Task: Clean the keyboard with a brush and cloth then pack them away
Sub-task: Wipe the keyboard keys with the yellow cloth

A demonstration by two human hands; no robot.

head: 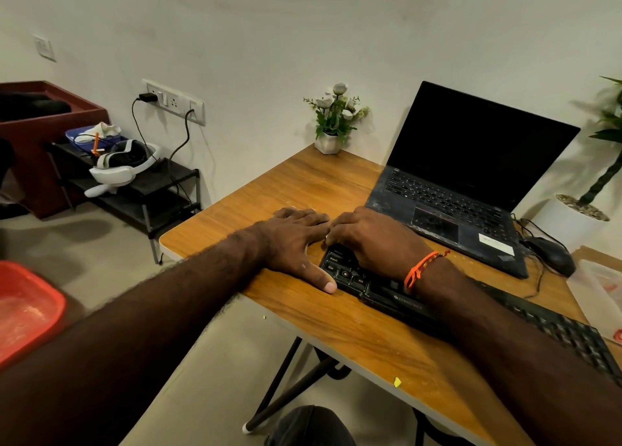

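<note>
White wall (269, 24), wooden table (303, 183), perhaps tiled floor (101, 243).

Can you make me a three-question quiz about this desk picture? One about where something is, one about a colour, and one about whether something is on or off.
1. Where is the flower pot?
A. at the desk's far corner by the wall
B. on the laptop
C. on the floor

2. What colour is the wristband?
A. green
B. orange
C. white

3. What does the laptop screen show?
A. a cartoon
B. a bright white page
C. nothing, it is dark

Answers:
1 A, the pot stands at the corner of the desk near the wall.
2 B, the band on the right wrist is orange.
3 C, the open screen is black.
</note>
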